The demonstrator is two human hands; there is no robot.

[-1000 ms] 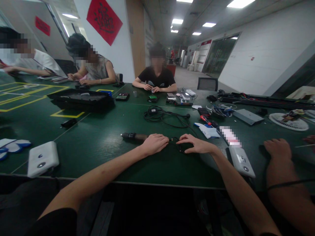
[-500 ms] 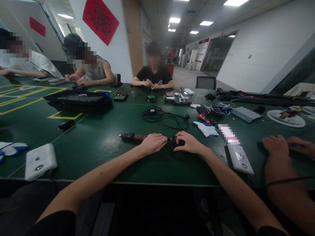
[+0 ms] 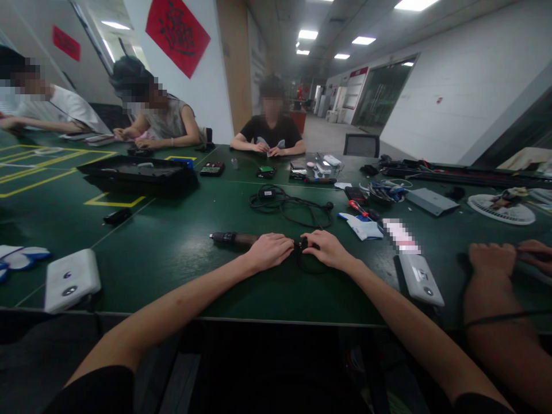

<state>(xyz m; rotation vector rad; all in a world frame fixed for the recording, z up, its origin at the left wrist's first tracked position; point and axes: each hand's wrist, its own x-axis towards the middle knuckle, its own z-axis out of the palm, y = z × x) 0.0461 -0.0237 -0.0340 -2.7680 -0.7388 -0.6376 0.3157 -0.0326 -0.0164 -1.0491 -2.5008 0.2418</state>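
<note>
inside the bench front edge (image 3: 276, 320), my left hand (image 3: 271, 251) curls over a driver (image 3: 235, 239), likely bracing it. right hand (image 3: 328, 249), loosely curved, pinches a cable end (image 3: 303, 244), probably to steady it.

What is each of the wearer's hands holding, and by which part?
The left hand holds the brown-and-black cylindrical power tool by the rear of its body; the right hand pinches the thin black cable at its connector end.
</note>
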